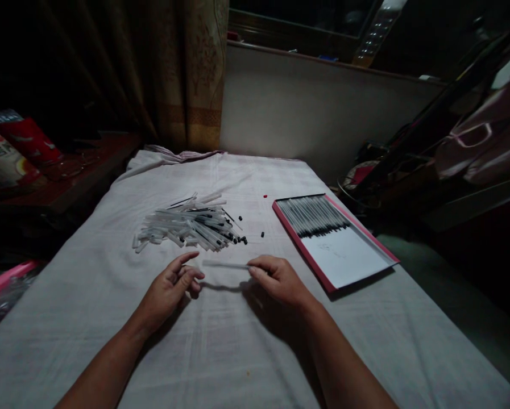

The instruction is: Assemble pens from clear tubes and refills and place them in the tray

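Note:
My right hand (276,278) pinches one end of a slim translucent pen (224,264), which points left above the cloth. Close to its free end is my left hand (173,287), index finger stretched out and the other fingers loosely bent, with nothing visible in it. Beyond both hands lies a loose pile of clear pen parts (186,224), tubes and black pieces mixed together. To the right, a shallow red-edged box (335,264) holds a row of clear pens (314,215) side by side, their black ends towards me.
Several small black caps (244,241) and a tiny red piece (265,196) lie on the white cloth (212,352). A patterned curtain (199,74) and a pale wall (297,102) stand behind. At left, a dark red table (84,170) carries packets.

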Tool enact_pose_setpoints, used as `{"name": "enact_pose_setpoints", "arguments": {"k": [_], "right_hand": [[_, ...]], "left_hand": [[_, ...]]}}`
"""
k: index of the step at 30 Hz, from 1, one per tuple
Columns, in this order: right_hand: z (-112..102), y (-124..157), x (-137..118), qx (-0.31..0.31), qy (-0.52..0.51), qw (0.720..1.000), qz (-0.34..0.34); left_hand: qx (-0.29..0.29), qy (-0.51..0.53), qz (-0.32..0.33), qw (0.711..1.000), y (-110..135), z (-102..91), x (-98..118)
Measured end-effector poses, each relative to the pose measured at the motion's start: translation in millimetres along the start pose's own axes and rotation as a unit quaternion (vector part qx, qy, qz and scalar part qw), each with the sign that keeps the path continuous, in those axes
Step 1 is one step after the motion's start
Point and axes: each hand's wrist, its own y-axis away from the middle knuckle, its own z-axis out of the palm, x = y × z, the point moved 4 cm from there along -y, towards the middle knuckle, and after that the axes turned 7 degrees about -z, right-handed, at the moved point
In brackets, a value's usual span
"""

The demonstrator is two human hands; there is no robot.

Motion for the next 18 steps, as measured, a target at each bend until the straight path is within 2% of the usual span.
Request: {"name": "enact_pose_setpoints", "arguments": {"k": [2,5,7,9,11,13,18], "right_hand": [[-42.5,-3.6,10.6,0.115,0.031,0.993,0.004],[-126.3,-6.4,40.8,0.303,0.114,0.944,0.066],[-178.0,-9.6,61.7,0.372,0.196,0.901,0.112],[-216.3,-14.9,80.5,0.382,0.283,0.860,0.183],[-238.5,-20.3,95.2,0.359,0.364,0.819,0.258],[-246.6,-24.9,105.4,0.343,0.397,0.798,0.298],[-238.0,-32.6,122.1,0.308,0.417,0.790,0.327]], "left_hand": [[0.012,0.026,0.000,1.000,-1.7,-6.9,0.6],[0.013,0.065,-0.004,0.998,-3.7,-14.4,-0.8],[0.013,0.074,-0.006,0.997,-4.5,-15.7,-2.6],[0.017,0.079,-0.005,0.997,-5.2,-14.7,-4.1],[0.023,0.082,-0.005,0.996,-5.8,-13.0,-5.3],[0.028,0.080,-0.005,0.996,-6.3,-12.3,-5.8],[0.031,0.059,0.008,0.998,-7.9,-14.4,-5.0]]}}
